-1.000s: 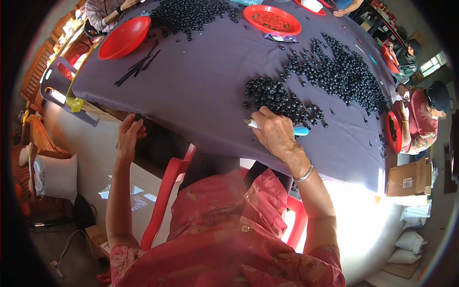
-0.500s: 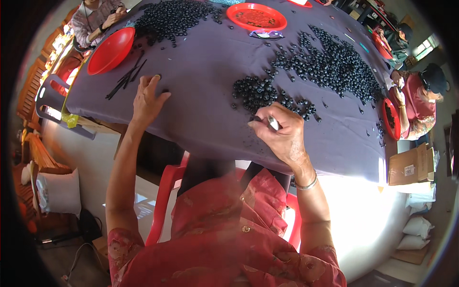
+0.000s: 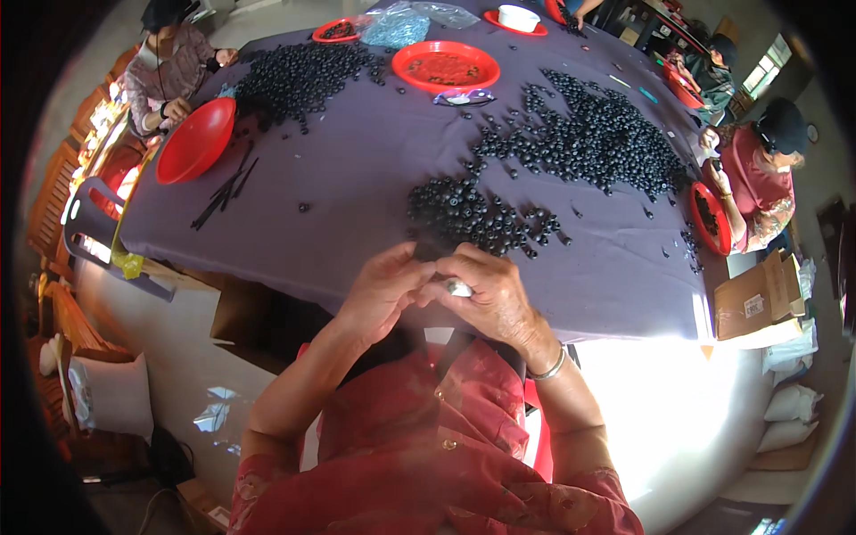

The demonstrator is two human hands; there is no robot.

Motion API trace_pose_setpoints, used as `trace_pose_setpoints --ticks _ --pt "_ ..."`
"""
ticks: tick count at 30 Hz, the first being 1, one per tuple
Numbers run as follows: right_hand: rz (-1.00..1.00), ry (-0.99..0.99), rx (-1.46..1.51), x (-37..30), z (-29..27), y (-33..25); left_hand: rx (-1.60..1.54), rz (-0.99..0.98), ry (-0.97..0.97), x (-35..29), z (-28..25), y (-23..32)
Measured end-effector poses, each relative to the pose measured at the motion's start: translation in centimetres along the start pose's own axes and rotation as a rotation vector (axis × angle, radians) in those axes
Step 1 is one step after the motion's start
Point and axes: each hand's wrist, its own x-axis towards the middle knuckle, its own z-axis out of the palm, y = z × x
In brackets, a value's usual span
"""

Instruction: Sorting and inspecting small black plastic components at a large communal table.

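Observation:
My left hand (image 3: 383, 290) and my right hand (image 3: 486, 290) meet at the fingertips above the table's near edge. My right hand is closed around a small tool, whose pale silvery end (image 3: 459, 287) pokes out of the fist; the rest of it is hidden. The left fingers are pinched against the right ones, and whatever lies between them does not show. Just beyond is a pile of small, round, black bead-like pieces (image 3: 459, 209). One dark piece (image 3: 304, 207) lies apart to the left.
A purple cloth (image 3: 357, 160) covers the table. Larger black heaps (image 3: 588, 134) (image 3: 308, 80) spread farther off. Dark thin sticks (image 3: 223, 196) lie left, near a tilted red basin (image 3: 198, 141). A red plate (image 3: 446, 68) and glasses (image 3: 464, 97) sit farther back. Several people work around the table.
My left hand has come from the left side of the table to my right hand, leaving a dark piece behind. My right hand has drawn nearer to my body.

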Motion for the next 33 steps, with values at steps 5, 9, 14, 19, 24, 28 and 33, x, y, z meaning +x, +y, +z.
trace_pose_setpoints --ticks 5,9,14,19,24,28,33 --pt "0.037 0.120 0.062 -0.1 1.4 0.4 -0.150 0.077 -0.052 0.3 -0.9 -1.1" --pt "0.039 0.101 0.033 -0.3 1.6 1.6 -0.103 0.039 0.018 0.1 0.1 -0.4" --pt "0.075 0.035 0.087 -0.1 1.6 1.2 -0.182 -0.068 -0.045 0.1 -1.6 -1.1" --pt "0.109 -0.027 0.226 -0.1 0.9 0.9 -0.154 -0.108 -0.084 -0.1 -1.4 -0.5" --pt "0.108 -0.004 0.290 0.0 1.1 1.0 -0.181 -0.117 -0.061 -0.2 -0.9 -0.4" --pt "0.130 0.034 0.294 -0.2 1.5 1.3 -0.207 -0.080 -0.048 -0.3 -0.6 -0.4" --pt "0.125 0.057 0.251 -0.3 1.7 1.1 -0.250 -0.070 0.010 -0.4 -0.1 -0.8"
